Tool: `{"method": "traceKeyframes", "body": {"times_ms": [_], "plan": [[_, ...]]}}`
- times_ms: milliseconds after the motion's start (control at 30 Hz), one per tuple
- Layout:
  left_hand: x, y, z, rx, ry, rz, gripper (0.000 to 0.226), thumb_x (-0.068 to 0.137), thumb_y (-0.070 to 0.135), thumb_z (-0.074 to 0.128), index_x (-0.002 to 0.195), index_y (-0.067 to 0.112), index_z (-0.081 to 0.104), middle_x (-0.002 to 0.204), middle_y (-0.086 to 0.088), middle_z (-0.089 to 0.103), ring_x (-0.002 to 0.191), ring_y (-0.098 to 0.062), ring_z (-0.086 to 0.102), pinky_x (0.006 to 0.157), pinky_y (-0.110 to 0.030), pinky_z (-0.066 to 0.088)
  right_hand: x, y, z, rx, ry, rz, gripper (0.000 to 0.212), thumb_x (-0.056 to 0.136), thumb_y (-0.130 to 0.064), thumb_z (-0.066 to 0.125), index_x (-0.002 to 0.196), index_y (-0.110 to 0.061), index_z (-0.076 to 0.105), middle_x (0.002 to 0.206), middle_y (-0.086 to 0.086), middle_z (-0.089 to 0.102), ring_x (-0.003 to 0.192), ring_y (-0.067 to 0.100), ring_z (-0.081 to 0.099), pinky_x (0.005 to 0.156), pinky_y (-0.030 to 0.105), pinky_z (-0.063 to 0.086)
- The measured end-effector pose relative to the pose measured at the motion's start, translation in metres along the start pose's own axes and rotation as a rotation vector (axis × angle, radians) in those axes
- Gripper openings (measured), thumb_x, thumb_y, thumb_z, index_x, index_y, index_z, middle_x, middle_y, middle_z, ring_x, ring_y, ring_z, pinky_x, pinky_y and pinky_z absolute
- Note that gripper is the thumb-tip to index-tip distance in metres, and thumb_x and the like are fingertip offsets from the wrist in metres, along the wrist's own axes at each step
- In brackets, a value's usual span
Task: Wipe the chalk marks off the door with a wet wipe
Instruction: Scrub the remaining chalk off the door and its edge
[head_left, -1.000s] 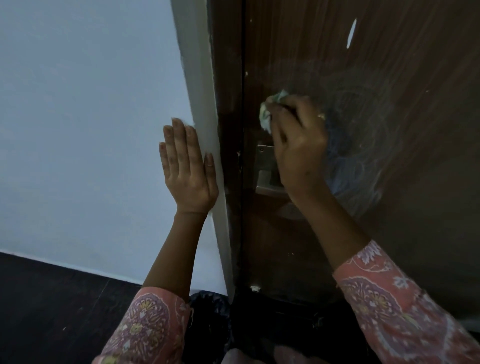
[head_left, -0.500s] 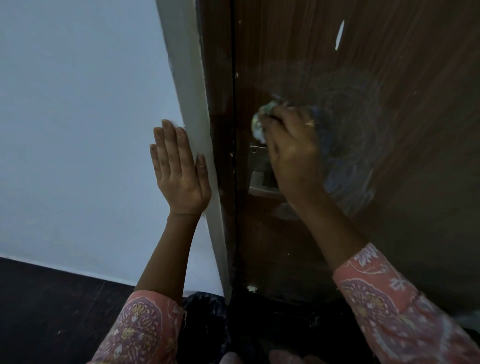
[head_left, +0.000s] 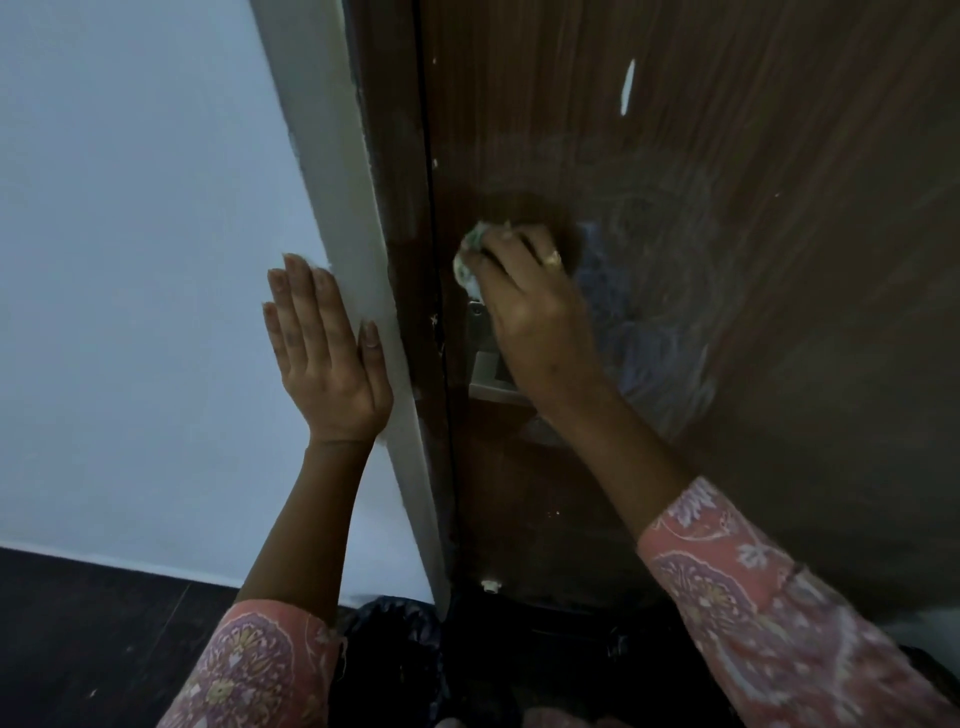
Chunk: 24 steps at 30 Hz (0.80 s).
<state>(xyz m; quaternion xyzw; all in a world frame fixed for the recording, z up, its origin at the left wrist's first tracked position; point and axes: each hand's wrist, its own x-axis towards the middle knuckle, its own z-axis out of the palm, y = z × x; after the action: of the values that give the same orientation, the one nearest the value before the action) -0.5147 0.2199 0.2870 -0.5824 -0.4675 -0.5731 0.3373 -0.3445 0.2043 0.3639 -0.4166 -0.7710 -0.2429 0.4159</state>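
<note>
Head view, the only one. Right hand (head_left: 530, 312) sits just left of frame centre, fingers bunched around a crumpled wet wipe (head_left: 470, 254), pressing it flat against the brown door (head_left: 779, 260); only a pale green-white wad of the wipe shows, poking out at about 10 o'clock from the knuckles. A ring (head_left: 553, 257) shows on one finger. The hand covers most of a metal latch plate (head_left: 488, 358), which peeks out at its 7 o'clock side. Chalk marks (head_left: 644, 338), pale blue scribbles and loops, spread from 1 to 4 o'clock of the hand, touching its edge; above the hand the wood looks darker and clean, likely the damp patch already cleared. A separate short white streak (head_left: 627, 93) stands well apart at 12 o'clock, high on the door, untouched. Left hand (head_left: 324, 353) at 9 o'clock of the right, open and flat, grasping nothing, palm on the white wall (head_left: 130, 260) with the thumb along the grey door frame (head_left: 358, 260), probably a brace so the body can lean into the rubbing. Patterned pink sleeves (head_left: 769, 623) at bottom. Judgement: wiping is midway; the bulk of the scribble to the right remains.
</note>
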Motion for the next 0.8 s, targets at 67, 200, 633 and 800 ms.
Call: {"method": "traceKeyframes", "body": {"times_ms": [67,200,633,800], "plan": [[0.0,0.0,0.0,0.011,0.003,-0.004,0.045,0.103,0.022,0.029,0.134,-0.01,0.028,0.136,-0.032,0.03,0.147,-0.014,0.002,0.121,-0.034,0.008,-0.015,0.013,-0.011,-0.006,0.018,0.045,0.018,0.075,0.001,0.071,0.092,0.005,0.071,0.099,0.021,0.07,0.091,0.035,0.064,0.086,0.026,0.048],[0.0,0.002,-0.001,0.019,0.002,-0.012,0.045,0.102,0.022,0.029,0.134,-0.01,0.028,0.135,-0.034,0.032,0.147,-0.014,0.002,0.121,-0.034,0.009,-0.007,0.036,-0.029,0.033,0.31,0.19,0.023,0.091,-0.009,0.054,0.091,0.006,0.071,0.092,0.021,0.069,0.084,0.032,0.064,0.092,0.012,0.035],[0.001,0.003,-0.002,0.021,0.007,-0.002,0.045,0.102,0.021,0.029,0.134,-0.01,0.027,0.137,-0.032,0.029,0.147,-0.014,0.001,0.121,-0.035,0.008,-0.046,0.07,-0.04,-0.065,0.071,-0.013,0.016,0.084,0.003,0.065,0.099,0.007,0.069,0.097,0.022,0.069,0.085,0.034,0.063,0.08,0.034,0.046],[0.0,0.001,-0.001,0.013,-0.004,-0.005,0.046,0.102,0.021,0.029,0.137,-0.008,0.024,0.139,-0.031,0.026,0.147,-0.015,0.001,0.121,-0.035,0.007,-0.044,0.06,-0.03,-0.129,-0.147,-0.249,0.022,0.081,0.005,0.058,0.101,0.008,0.068,0.101,0.022,0.069,0.089,0.036,0.065,0.079,0.034,0.053]]}}
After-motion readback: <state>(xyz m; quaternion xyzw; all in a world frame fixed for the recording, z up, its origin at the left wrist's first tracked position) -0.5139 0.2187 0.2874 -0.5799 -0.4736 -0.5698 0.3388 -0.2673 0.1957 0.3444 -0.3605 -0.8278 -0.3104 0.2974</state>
